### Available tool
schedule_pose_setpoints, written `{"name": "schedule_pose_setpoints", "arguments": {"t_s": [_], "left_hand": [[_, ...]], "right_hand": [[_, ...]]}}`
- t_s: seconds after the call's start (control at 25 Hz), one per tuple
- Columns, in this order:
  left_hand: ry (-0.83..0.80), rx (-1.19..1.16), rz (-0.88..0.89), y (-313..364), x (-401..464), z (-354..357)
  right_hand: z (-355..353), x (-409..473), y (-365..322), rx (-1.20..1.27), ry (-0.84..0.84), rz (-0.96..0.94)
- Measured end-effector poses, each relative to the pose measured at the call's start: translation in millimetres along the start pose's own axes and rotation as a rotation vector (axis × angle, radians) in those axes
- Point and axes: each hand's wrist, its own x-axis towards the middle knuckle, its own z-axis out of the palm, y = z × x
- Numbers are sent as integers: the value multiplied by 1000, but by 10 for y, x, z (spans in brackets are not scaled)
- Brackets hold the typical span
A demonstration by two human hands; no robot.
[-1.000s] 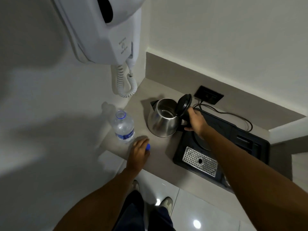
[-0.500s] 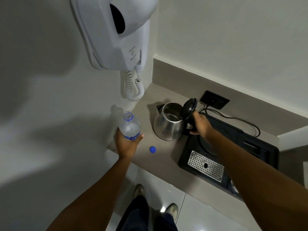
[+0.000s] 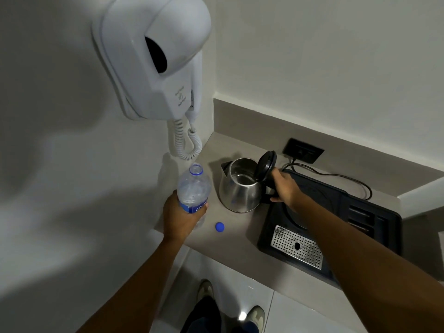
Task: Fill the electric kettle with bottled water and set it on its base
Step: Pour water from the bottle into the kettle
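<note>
A steel electric kettle (image 3: 240, 191) stands on the grey counter (image 3: 242, 239), its black lid (image 3: 265, 165) tipped up and open. My right hand (image 3: 284, 188) grips the kettle's black handle. My left hand (image 3: 181, 216) holds an uncapped clear water bottle (image 3: 193, 188) upright, raised left of the kettle. The bottle's blue cap (image 3: 219, 227) lies on the counter in front of the kettle. The round kettle base (image 3: 312, 205) sits in a black tray (image 3: 374, 224) to the right, partly hidden by my right arm.
A white wall-mounted hair dryer (image 3: 153, 58) with a coiled cord (image 3: 187, 143) hangs above the counter's left corner. A black wall socket (image 3: 303, 153) and power cable (image 3: 346, 179) lie behind the tray. A perforated metal drip grate (image 3: 296, 246) fills the tray's front.
My left hand left the blue cap on the counter, took the bottle and lifted it off the counter. My right hand stayed on the kettle handle.
</note>
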Motion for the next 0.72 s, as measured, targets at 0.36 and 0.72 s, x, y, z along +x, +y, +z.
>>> {"name": "schedule_pose_setpoints", "arguments": {"t_s": [0.36,0.72], "left_hand": [[-595,374,94,611,154,-231],[-746,531,-32,864,231,-234]], "right_hand": [[-5,-73,-34,-12,21,-13],[-19,-62,-43,-51,52,-9]]}}
